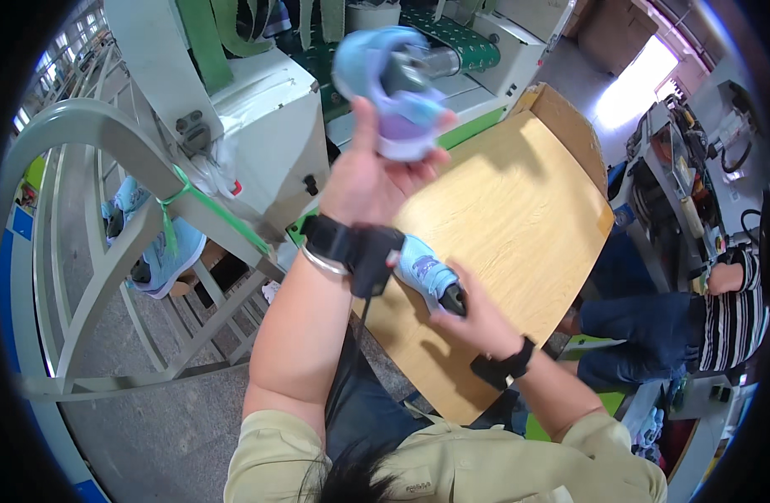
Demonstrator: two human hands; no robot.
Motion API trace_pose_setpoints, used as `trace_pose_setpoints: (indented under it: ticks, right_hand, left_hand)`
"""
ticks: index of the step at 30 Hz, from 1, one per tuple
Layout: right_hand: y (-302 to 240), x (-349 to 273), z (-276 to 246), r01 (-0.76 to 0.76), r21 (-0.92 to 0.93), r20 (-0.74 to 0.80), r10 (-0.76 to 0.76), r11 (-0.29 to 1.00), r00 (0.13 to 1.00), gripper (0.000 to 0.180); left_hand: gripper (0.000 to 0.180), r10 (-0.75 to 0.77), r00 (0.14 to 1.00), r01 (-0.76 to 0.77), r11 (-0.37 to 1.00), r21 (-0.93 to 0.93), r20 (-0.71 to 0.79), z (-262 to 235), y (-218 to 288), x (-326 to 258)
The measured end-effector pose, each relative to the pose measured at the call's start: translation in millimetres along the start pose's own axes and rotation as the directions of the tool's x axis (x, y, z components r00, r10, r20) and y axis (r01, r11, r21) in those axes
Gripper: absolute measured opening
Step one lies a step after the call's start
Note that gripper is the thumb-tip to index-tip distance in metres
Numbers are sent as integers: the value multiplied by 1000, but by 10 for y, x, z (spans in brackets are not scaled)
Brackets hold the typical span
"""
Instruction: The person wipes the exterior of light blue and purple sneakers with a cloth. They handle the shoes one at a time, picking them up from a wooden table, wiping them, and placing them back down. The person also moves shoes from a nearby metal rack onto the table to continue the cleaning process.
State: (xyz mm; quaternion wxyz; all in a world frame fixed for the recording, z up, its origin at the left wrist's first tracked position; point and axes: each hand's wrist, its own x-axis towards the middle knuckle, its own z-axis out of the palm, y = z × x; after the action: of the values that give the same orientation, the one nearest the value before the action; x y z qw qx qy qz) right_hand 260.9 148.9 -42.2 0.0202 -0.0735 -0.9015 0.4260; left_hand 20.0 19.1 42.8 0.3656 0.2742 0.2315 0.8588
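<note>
A person in a khaki top works a pair of pale blue and lilac shoes at a wood-grain tabletop (519,226). The left hand (372,180), fingers curved part open around it, lifts the raised shoe (393,107) above the tabletop's far left edge; motion blurs its details. The right hand (479,320) closes partway around the heel end of the second shoe (422,267), at the tabletop's near left side, its toe pointing away from the wearer and a dark insert showing at the collar. Left of the tabletop, more blue shoes (171,256) sit on a grey tubular rack (138,138) tied with a green ribbon (169,225). Beyond the tabletop stands a white machine (268,117) with a speckled green belt (477,54); a cardboard panel (576,138) lines the tabletop's far right end. To the tabletop's right, a co-worker (728,323) wears a striped top and denim.
</note>
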Motion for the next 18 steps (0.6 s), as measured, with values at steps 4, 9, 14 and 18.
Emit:
trace_pose_setpoints:
  ticks: [4,9,14,18]
  right_hand:
    - [56,-40,127,-37,2,-153,37,999,987,91]
    - [13,463,-705,83,212,-394,7,974,919,86]
    - [-741,1856,-1730,510,-74,-636,-434,857,638,77]
    - [-605,3011,-2138,167,-427,-587,-413,889,696,81]
  left_hand:
    - [56,114,974,-132,988,-83,-198,-230,63,105]
    - [51,38,978,-48,998,-43,-205,-332,24,68]
    - [50,57,980,-70,996,-60,-191,-364,57,81]
    - [53,59,989,-67,996,-57,-134,-287,8,111]
